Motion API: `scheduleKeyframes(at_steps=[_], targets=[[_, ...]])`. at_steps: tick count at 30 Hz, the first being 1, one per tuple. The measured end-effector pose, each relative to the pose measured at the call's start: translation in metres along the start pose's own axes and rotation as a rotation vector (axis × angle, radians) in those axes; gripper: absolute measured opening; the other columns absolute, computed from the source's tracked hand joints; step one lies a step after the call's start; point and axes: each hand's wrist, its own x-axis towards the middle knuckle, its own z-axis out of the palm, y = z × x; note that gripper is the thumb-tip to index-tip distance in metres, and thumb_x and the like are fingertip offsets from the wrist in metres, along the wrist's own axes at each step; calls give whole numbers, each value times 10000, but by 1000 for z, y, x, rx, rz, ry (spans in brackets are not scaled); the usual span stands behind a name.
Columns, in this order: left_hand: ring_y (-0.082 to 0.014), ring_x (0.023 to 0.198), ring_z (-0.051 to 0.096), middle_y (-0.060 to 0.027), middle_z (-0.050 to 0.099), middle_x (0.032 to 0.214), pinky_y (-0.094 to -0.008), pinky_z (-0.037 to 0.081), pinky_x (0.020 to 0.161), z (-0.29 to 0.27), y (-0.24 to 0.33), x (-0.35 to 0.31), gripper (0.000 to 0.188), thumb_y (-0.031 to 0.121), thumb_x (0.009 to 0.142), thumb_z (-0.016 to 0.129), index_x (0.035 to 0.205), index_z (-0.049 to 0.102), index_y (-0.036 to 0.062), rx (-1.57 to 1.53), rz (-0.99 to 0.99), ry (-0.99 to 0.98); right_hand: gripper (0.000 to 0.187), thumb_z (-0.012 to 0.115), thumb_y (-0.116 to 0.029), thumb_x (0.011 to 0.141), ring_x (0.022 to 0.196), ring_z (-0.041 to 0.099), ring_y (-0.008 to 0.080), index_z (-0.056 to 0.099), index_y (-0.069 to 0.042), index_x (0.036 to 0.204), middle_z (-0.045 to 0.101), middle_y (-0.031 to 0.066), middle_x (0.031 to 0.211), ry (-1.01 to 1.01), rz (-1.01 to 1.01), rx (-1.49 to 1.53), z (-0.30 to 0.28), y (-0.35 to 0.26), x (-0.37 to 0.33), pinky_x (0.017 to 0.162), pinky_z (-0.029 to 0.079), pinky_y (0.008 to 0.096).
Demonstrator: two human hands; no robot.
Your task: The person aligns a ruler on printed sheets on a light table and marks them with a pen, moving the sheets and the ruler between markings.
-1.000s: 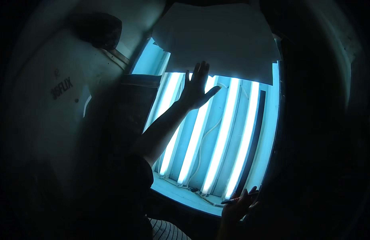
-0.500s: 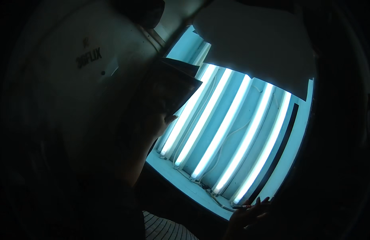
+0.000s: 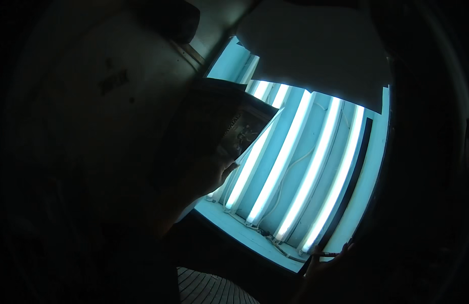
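My left hand (image 3: pixel 219 175) grips the lower edge of a dark printed sheet (image 3: pixel 244 126), thumb on top, at the left side of a lit box. Its face shows a faint picture and lettering, and its far corner lies over the leftmost glowing tubes. Whether it is one sheet or several together, I cannot tell. In the lower right, by the box's near corner, my right hand (image 3: pixel 326 266) holds a thin dark pen (image 3: pixel 328 254) across its fingers. Much of that hand is lost in shadow.
The open light box (image 3: pixel 254 238) holds several bright tubes (image 3: pixel 280 172) with loose wires between them. A large dark panel (image 3: pixel 315 50) covers its far end. A black strip (image 3: pixel 353 177) runs along the right side. Striped cloth (image 3: pixel 209 286) shows at the bottom.
My left hand and the printed sheet have moved right over the tubes, and the sheet's printed face has tilted into view. My right hand has shifted slightly, still with the pen.
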Motion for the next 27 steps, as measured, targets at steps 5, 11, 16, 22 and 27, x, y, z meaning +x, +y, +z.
scheduleKeyframes(at_steps=[5, 11, 16, 22, 27], targets=[[-247, 795, 672, -127, 678, 887, -380, 527, 748, -73, 11, -9, 309, 306, 1009, 586, 1155, 654, 43, -266, -283, -16, 868, 761, -471, 846, 1388, 409, 398, 326, -70, 1482, 280, 245, 1579, -54, -4, 69, -2, -11, 5, 991, 496, 424], [-192, 725, 577, -64, 599, 845, -351, 479, 647, -118, -90, -15, 250, 264, 1013, 548, 1000, 623, 26, 244, -17, 448, 921, 797, -463, 806, 1447, 316, 404, 311, -89, 1494, 266, 227, 1593, -67, -12, -145, -10, -10, 1, 1112, 383, 504], [-202, 824, 626, -85, 631, 945, -368, 535, 710, -123, -86, 19, 265, 232, 1038, 467, 1057, 612, 11, -23, -565, 534, 946, 842, -426, 758, 1443, 312, 416, 343, -61, 1474, 278, 224, 1591, -44, 39, -152, -9, 0, -2, 1162, 306, 527], [-147, 936, 637, -70, 606, 1107, -291, 552, 763, -40, -61, -25, 348, 222, 1013, 577, 1305, 521, 42, -1359, -648, 1003, 880, 836, -302, 779, 1490, 224, 397, 348, -79, 1477, 266, 200, 1599, -122, 137, -154, -5, -14, 1, 1191, 261, 546], [-284, 1095, 636, -196, 587, 1253, -387, 563, 908, -25, -93, -39, 553, 358, 1027, 533, 1429, 419, -4, -820, -815, 1001, 819, 770, -386, 854, 1490, 226, 390, 344, -79, 1483, 243, 199, 1606, -44, -3, 76, 6, 10, -1, 1187, 272, 546]])
